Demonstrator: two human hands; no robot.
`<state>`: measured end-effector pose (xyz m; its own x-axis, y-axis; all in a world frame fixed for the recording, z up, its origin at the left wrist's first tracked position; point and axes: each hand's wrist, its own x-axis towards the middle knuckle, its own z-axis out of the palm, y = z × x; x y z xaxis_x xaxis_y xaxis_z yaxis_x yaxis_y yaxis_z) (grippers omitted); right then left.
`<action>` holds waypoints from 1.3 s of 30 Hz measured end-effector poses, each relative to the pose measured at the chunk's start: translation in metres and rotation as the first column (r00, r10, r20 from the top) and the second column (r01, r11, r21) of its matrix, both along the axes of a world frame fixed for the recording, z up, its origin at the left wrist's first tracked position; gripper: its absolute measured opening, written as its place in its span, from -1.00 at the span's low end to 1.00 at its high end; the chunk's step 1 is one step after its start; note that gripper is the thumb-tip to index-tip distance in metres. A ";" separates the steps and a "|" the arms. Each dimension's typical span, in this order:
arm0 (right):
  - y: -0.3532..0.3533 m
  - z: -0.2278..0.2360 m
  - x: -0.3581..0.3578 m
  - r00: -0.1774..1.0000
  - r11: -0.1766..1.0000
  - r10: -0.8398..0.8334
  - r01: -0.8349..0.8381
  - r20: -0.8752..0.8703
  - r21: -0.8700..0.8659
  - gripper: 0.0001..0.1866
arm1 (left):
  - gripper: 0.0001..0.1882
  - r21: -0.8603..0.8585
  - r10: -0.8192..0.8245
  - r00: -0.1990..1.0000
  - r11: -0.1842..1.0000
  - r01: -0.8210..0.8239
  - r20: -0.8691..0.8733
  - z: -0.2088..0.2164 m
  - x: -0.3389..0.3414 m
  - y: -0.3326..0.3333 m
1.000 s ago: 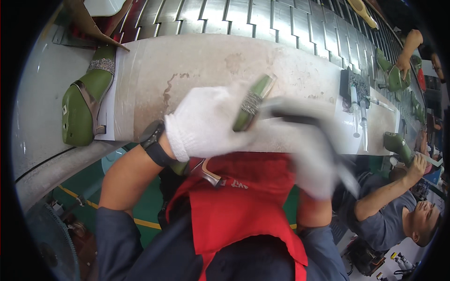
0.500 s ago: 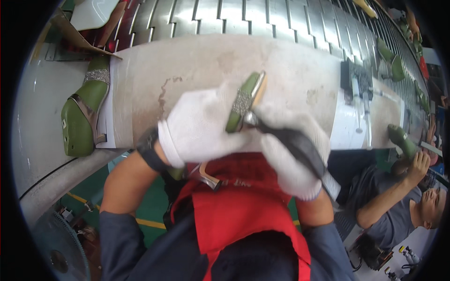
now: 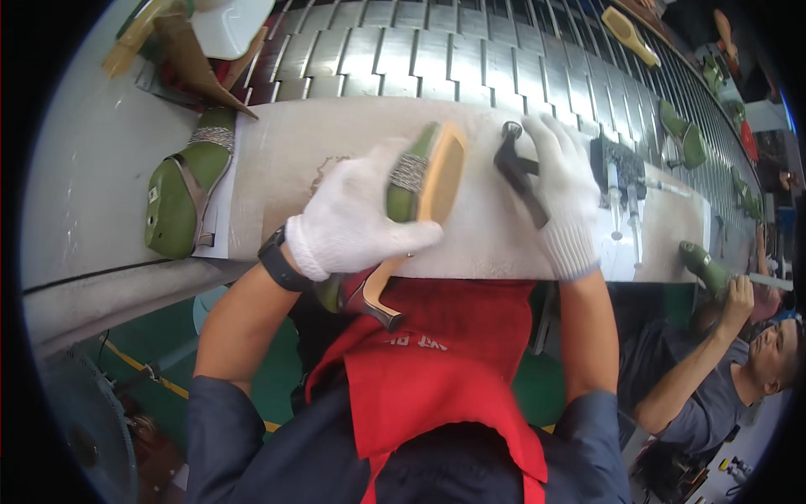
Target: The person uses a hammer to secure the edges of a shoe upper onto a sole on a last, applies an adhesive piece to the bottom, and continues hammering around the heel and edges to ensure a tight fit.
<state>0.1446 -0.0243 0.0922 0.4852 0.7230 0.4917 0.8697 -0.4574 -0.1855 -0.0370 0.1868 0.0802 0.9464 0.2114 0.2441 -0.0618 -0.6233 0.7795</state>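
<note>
My left hand [image 3: 357,206], in a white glove, grips a high-heeled sandal on a green shoe last [image 3: 399,204]. Its tan sole [image 3: 442,172] is turned toward the right, and a glittery braided strap [image 3: 409,172] crosses the last. The heel [image 3: 382,312] sticks out below the hand, over the red apron. On the worktop to the right lies a hammer [image 3: 505,158] with a round metal face and a black handle. My gloved right hand [image 3: 564,189] is beside the handle, fingers stretched out and open; the thumb side is close to the handle.
Another strapped green last [image 3: 186,197] rests at the worktop's left end. A black block with brush-like tools [image 3: 617,181] stands on the right. Beyond runs a slatted metal conveyor [image 3: 395,55] carrying more lasts [image 3: 682,134]. A co-worker [image 3: 705,378] works at far right.
The hammer, held against the sandal before, now lies on the worktop, and my right hand has moved away and opened. My left hand has turned the sandal so more sole shows.
</note>
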 end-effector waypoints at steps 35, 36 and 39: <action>0.045 -0.037 0.022 0.861 0.859 -0.236 0.402 -0.450 0.317 -0.33 | -0.50 -0.162 0.836 0.544 0.549 -0.820 0.080 0.017 -0.177 0.105; 0.028 -0.045 0.005 0.879 0.870 -0.149 0.334 -0.453 0.363 -0.38 | -0.50 -0.149 0.836 0.543 0.548 -0.823 0.072 0.011 -0.179 0.104; -0.019 -0.067 -0.037 0.971 0.965 -0.082 0.133 -0.223 0.228 -0.49 | -0.53 -0.767 0.812 0.583 0.366 -0.527 -0.013 -0.003 -0.186 0.086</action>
